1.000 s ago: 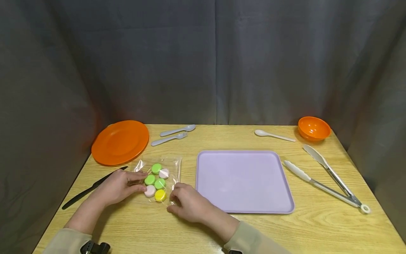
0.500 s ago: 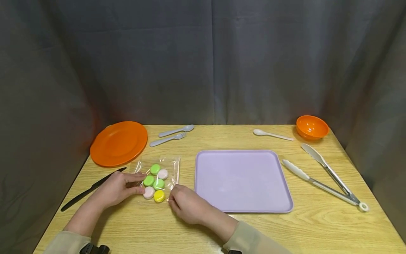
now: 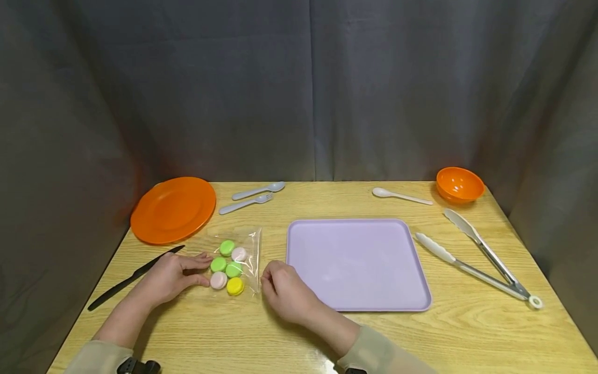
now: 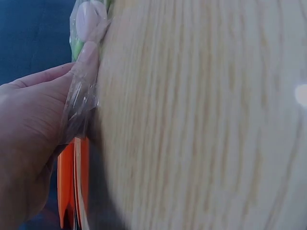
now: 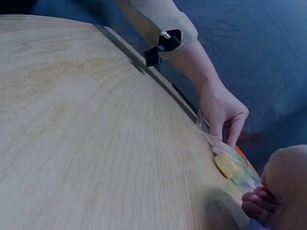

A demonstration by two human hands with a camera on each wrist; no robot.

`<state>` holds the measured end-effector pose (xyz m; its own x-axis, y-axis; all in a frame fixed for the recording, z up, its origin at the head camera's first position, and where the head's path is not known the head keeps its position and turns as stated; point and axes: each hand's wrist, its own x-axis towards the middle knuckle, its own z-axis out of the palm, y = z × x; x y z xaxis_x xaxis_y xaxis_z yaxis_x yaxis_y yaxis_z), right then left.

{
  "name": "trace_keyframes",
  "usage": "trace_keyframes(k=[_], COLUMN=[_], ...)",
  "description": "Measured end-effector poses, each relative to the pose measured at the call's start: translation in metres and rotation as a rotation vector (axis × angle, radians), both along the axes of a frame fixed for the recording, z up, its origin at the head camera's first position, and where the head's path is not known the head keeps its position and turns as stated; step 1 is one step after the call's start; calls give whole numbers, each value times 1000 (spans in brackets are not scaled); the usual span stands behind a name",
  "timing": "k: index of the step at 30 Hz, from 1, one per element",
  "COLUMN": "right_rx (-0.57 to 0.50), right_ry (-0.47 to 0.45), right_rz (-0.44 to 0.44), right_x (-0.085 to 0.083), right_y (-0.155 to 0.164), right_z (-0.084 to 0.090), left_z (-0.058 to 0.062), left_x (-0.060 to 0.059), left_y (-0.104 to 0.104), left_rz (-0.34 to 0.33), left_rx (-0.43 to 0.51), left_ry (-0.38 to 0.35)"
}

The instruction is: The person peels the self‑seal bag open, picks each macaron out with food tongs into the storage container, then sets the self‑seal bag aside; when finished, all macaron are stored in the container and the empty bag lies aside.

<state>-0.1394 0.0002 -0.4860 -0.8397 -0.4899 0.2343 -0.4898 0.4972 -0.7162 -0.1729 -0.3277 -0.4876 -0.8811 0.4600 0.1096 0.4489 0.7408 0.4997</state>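
Note:
A clear plastic bag (image 3: 249, 240) lies left of the tray, with several green, pale pink and yellow macarons (image 3: 235, 286) in it. My left hand (image 3: 164, 279) is at the bag's left end, thumb and fingers extended and spread beside the macarons. In the left wrist view the clear film (image 4: 79, 103) lies over the thumb, near a pale pink macaron (image 4: 87, 21). My right hand (image 3: 288, 293) has its fingers curled in at the bag's near right edge and pinches it. In the right wrist view the bag reaches up to those curled fingers (image 5: 259, 203).
A lilac tray (image 3: 357, 265) lies right of the bag. An orange plate (image 3: 174, 210), black knife (image 3: 135, 278), grey spoon (image 3: 258, 190) and fork (image 3: 245, 204) lie left. Toward the right are a pale spoon (image 3: 402, 196), orange bowl (image 3: 460, 185) and spread tongs (image 3: 486, 259).
My right hand has shifted right, its fingers more curled, and the bag's right edge now stands up in a ridge. My left hand stays beside the macarons.

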Motion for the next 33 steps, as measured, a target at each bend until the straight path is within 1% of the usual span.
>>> trace_keyframes(k=[4,7,11,14,16,18,21,25,29,31,33], right_rx=[-25,1,74,89,75,58,23,-36,-129,-174,-192], right_ry=[-12,-15,8,6,-10,-26,-59,-87,-128,-152,-156], right_rz=[5,24,56,64,63,58,34,-52,-134,-153,-158], right_x=[-1,-3,-4,-4,-4,-4,-4,-4,-2,-2,-3], right_y=[-3,-7,-10,-10,-9,-9,-7,-2,6,9,10], right_z=[-1,-1,0,0,0,0,0,2,2,2,2], left_z=[4,9,19,25,26,24,19,15,14,15,15], left_x=[0,0,1,0,0,-1,0,0,0,0,0], left_y=[1,4,8,15,20,24,26,26,28,28,28], left_rz=[-17,-22,-30,-64,-90,-106,-106,-97,-86,-80,-73], left_rx=[-51,-93,-101,-84,-76,-68,-52,-26,-17,-12,-7], left_ry=[54,74,59,52,38,16,-15,-34,-44,-47,-51])
